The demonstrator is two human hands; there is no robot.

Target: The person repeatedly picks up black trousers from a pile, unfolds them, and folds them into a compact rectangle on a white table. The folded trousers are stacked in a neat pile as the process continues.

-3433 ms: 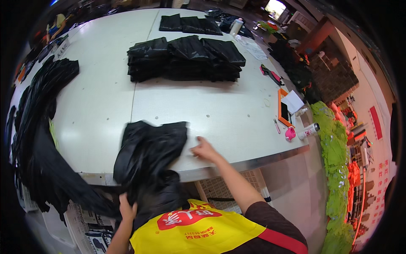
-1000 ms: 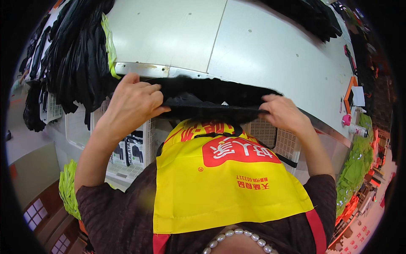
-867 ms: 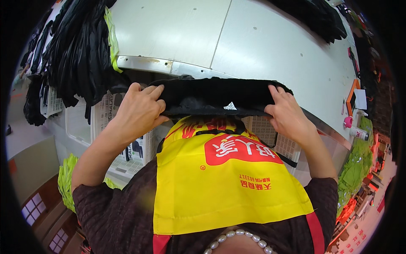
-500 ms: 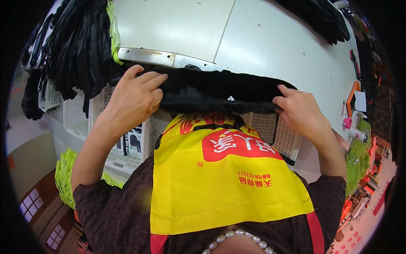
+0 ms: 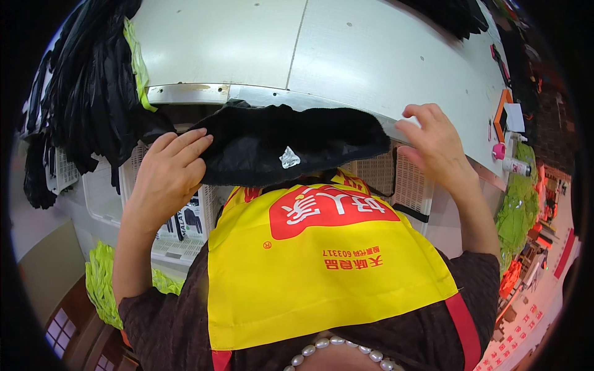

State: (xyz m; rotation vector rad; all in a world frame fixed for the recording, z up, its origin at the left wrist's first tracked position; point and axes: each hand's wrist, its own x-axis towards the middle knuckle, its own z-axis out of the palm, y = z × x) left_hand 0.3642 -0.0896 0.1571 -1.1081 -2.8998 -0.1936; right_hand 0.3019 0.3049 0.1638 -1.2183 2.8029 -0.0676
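A black fabric piece [image 5: 337,133] with a fuzzy upper part stretches along the table's near edge, in front of my yellow apron [image 5: 322,272]. Near its middle a small white label [image 5: 288,157] faces me. At the fabric's left end, my left hand [image 5: 173,167] grips it, fingers on top and the thumb hidden beneath. My right hand [image 5: 436,142] is off the right end, a short gap away, its fingers curved and apart with nothing between them.
White table [image 5: 216,43] with a metal edge strip ahead. Black cloth strips [image 5: 90,80] hang at its left, a yellow-green strip [image 5: 136,59] beside them. White plastic baskets [image 5: 411,191] stand beneath. A pink-capped bottle [image 5: 515,166] and orange frame [image 5: 500,114] are at the right.
My right hand has let go of the fabric's right end and drawn away from it. The fabric has turned so its label shows more fully. My left hand still holds on.
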